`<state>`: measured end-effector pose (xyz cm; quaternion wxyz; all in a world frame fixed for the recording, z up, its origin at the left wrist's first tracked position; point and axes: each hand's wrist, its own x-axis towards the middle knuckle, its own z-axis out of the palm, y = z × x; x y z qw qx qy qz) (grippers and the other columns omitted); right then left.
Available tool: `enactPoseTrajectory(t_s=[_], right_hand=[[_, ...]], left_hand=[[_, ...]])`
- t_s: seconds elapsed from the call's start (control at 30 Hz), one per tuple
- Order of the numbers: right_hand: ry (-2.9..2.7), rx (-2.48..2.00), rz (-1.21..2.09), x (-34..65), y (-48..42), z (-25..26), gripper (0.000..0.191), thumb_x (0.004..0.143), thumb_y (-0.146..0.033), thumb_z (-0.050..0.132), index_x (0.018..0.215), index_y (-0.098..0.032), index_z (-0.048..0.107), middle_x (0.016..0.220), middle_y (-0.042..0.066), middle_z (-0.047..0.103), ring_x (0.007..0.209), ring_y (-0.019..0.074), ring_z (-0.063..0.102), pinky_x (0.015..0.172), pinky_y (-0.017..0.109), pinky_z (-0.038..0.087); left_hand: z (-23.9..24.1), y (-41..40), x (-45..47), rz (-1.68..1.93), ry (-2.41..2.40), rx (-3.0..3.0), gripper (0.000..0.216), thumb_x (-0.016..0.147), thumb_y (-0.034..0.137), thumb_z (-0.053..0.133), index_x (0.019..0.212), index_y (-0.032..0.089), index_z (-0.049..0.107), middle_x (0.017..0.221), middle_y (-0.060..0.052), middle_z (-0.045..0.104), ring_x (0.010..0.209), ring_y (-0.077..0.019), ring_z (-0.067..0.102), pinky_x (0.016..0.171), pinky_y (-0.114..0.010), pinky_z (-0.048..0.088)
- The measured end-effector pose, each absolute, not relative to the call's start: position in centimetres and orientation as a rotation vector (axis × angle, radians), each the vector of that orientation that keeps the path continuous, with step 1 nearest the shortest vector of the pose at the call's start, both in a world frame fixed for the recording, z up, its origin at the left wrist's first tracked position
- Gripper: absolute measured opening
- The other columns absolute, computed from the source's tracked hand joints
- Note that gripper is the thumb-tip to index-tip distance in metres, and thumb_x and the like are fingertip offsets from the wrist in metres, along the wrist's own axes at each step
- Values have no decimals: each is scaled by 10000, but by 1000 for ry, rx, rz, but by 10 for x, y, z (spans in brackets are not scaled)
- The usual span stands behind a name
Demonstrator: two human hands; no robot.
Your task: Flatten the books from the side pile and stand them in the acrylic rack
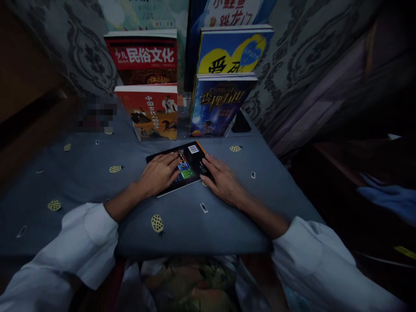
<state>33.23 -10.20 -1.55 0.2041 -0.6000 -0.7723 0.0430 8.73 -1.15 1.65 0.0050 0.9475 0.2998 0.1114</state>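
Note:
A thin black book (191, 161) lies flat on the table, its back cover up, with a white barcode and a small colourful picture on it. My left hand (161, 171) rests on the left part of this cover, its fingers stretched out. My right hand (224, 178) lies at the book's right edge, fingers extended, the tips touching the cover. Neither hand grips the book. Just beyond it stand two columns of upright books, among them a red-orange book (152, 113) on the left and a dark blue book (221, 106) on the right.
A grey-blue tablecloth (130, 229) with pineapple prints covers the table. Behind the front books stand a red book (143, 54) and a blue-yellow book (234, 50). A dark flat object (241, 122) lies at the right back. Patterned wallpaper (302, 56) rises behind.

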Motion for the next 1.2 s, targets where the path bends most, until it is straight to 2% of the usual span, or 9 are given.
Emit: enactPoseTrajectory(t_s=[0.17,0.33,0.5,0.6,0.73,0.87,0.97,1.07,1.2], right_hand=[[-2158,-1648,99,333,-100,-17,586,1017,-458,427,1464,-88,515,1558,227,469,1463,349,434,1184,581,393],[-2164,-1633,109,333,-100,-15,589,1012,-446,434,1462,-73,511,1567,247,447,1471,354,420,1179,589,388],[-2206,-1592,161,334,-100,-15,529,1026,-416,410,1480,-160,501,1591,195,435,1489,343,391,1181,624,354],[-2178,-1559,225,337,-101,-16,511,1028,-414,419,1483,-195,496,1612,180,405,1491,335,389,1181,620,347],[-2024,-1502,336,341,-99,-19,603,984,-477,524,1522,-219,432,1604,177,406,1487,345,386,1177,610,357],[-1819,-1406,452,343,-94,-22,739,864,-519,696,1500,-235,451,1486,157,517,1387,356,491,1158,601,384],[-1552,-1402,593,342,-89,-23,821,735,-486,820,1450,-244,498,1366,128,586,1182,317,629,1057,565,492],[-1175,-1349,791,340,-87,-18,828,621,-432,896,1350,-235,555,1120,66,678,864,216,684,815,429,607],[-812,-1176,1156,326,-97,-1,569,598,-359,926,1078,-208,659,837,-11,706,623,116,629,537,226,544]], left_hand=[[20,2,76,319,1172,2866,514,995,442,545,1409,139,545,1433,-175,590,1288,-329,573,1061,-491,449],[26,12,72,262,1210,2820,579,962,500,588,1430,167,515,1289,-135,647,1212,-322,576,1039,-455,444],[29,18,72,258,1269,2652,763,807,591,733,1400,167,510,1244,-132,624,1190,-339,577,997,-431,460],[28,20,70,257,1274,2525,765,716,633,777,1269,146,574,1150,-122,640,1131,-336,606,933,-397,478],[24,26,65,307,1197,2372,600,656,657,786,978,181,616,928,-61,653,907,-284,643,762,-344,480],[20,35,61,439,949,1957,477,647,527,806,879,201,545,791,4,633,752,-204,625,657,-293,473],[21,36,60,484,825,1742,438,649,417,822,857,204,500,751,32,623,692,-161,616,634,-265,472],[26,32,60,506,782,1684,419,673,373,824,850,205,484,736,45,633,659,-138,619,632,-253,482],[33,26,62,540,746,1639,454,677,417,829,871,207,475,737,42,657,622,-129,625,605,-245,489]])
